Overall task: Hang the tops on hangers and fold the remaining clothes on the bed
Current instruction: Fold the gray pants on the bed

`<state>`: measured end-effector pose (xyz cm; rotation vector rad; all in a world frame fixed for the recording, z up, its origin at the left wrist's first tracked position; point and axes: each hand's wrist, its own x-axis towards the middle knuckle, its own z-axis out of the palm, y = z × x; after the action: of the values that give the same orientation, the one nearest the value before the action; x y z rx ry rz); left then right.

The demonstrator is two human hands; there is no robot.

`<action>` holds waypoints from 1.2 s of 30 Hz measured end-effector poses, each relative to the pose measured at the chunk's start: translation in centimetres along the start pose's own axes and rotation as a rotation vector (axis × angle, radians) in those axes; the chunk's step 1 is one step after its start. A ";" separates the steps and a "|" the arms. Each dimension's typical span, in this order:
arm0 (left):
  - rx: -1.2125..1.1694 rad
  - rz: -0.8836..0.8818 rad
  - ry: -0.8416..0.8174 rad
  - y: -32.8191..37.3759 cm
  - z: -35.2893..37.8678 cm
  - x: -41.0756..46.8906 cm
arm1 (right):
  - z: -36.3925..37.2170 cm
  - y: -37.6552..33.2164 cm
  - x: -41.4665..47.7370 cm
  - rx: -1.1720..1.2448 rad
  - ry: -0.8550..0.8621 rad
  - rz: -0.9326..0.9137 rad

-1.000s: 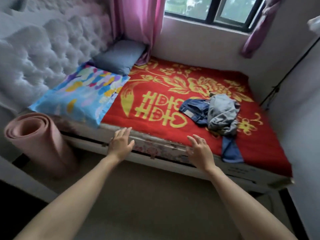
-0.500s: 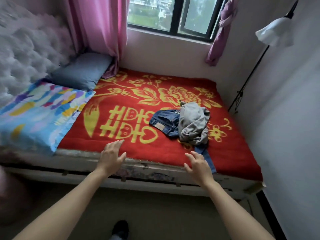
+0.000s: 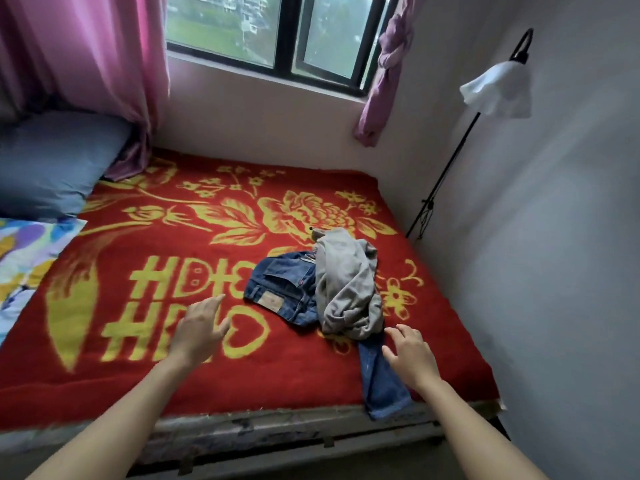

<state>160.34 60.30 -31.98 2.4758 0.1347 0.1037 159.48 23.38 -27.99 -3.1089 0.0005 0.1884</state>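
Since the earlier frame both hands have come forward from the near edge of the bed (image 3: 277,422) to above the red blanket (image 3: 156,386), and the view has drawn closer to the clothes. The left hand (image 3: 199,329), at lower centre, hovers over the yellow lettering with its fingers straight and spread wide, holding nothing. The right hand (image 3: 410,356), at lower right, has its fingers loosely spread over the jeans' trailing leg; whether it touches the denim cannot be told. The jeans (image 3: 280,289) lie crumpled right of centre on the blanket, with a grey garment (image 3: 343,289) heaped on their right part. A blue pillow (image 3: 52,161) lies at the left edge, and a lamp (image 3: 495,88) stands at upper right.
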 end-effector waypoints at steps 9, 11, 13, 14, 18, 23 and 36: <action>0.037 -0.098 -0.091 -0.2 3.9 8.2 | 4.0 2.1 8.6 0.071 -0.207 0.064; 0.034 -0.129 -0.100 0.4 5.1 10.1 | 4.6 3.3 12.2 0.100 -0.234 0.083; 0.029 -0.170 -0.100 1.0 6.0 12.1 | 5.2 4.7 16.4 0.115 -0.244 0.103; 0.036 -0.202 -0.094 1.2 6.7 13.5 | 5.6 5.4 19.0 0.139 -0.261 0.115; 0.079 -0.289 -0.074 2.9 8.2 18.1 | 6.7 7.1 27.7 0.241 -0.309 0.127; 0.023 -0.396 -0.063 6.4 11.8 24.4 | 8.9 8.5 37.4 0.326 -0.363 0.149; -0.064 -0.537 -0.167 5.3 19.6 25.1 | 19.6 9.5 44.9 0.699 -0.377 0.637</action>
<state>187.70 47.34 -43.10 2.2881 0.7006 -0.3207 201.71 14.49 -53.11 -2.2419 0.8441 0.6210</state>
